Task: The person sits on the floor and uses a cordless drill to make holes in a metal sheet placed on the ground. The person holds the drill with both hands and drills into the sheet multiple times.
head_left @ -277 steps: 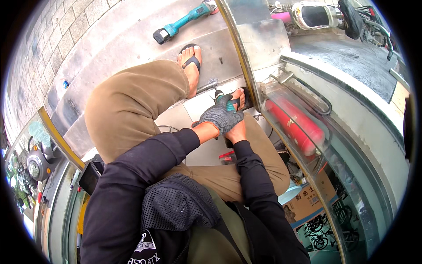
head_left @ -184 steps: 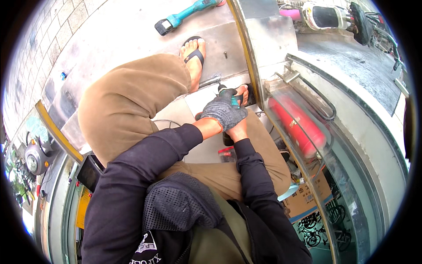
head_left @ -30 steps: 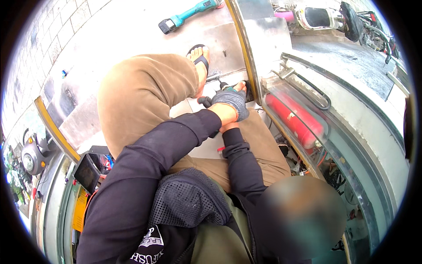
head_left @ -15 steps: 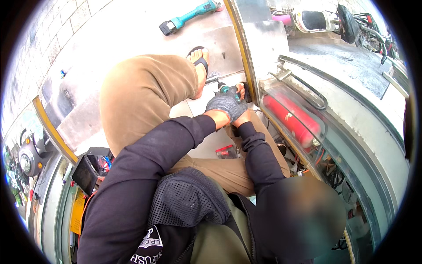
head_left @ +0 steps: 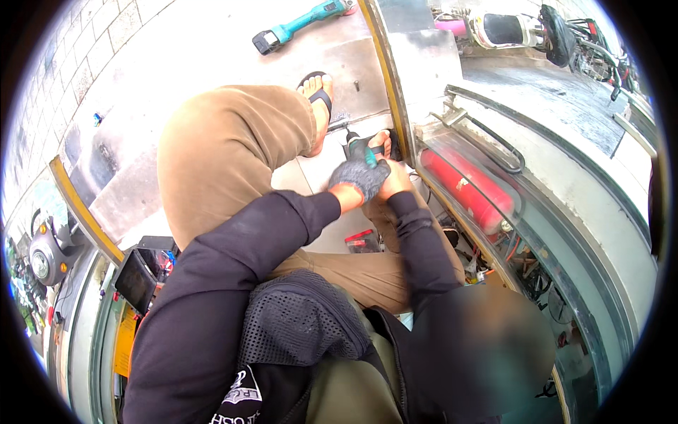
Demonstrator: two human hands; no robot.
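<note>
Teal drill (head_left: 359, 147) under gloved left hand (head_left: 360, 177)

The person wears a dark long-sleeved top, and its sleeves reach down to both wrists. The left hand (head_left: 360, 177) is covered by a grey knitted work glove, while the right hand (head_left: 394, 179) is bare. The trousers (head_left: 226, 152) are tan-brown. On each foot is a flip-flop sandal (head_left: 319, 85) with black straps. A dark mesh fabric panel (head_left: 296, 321) lies over the chest.
</note>
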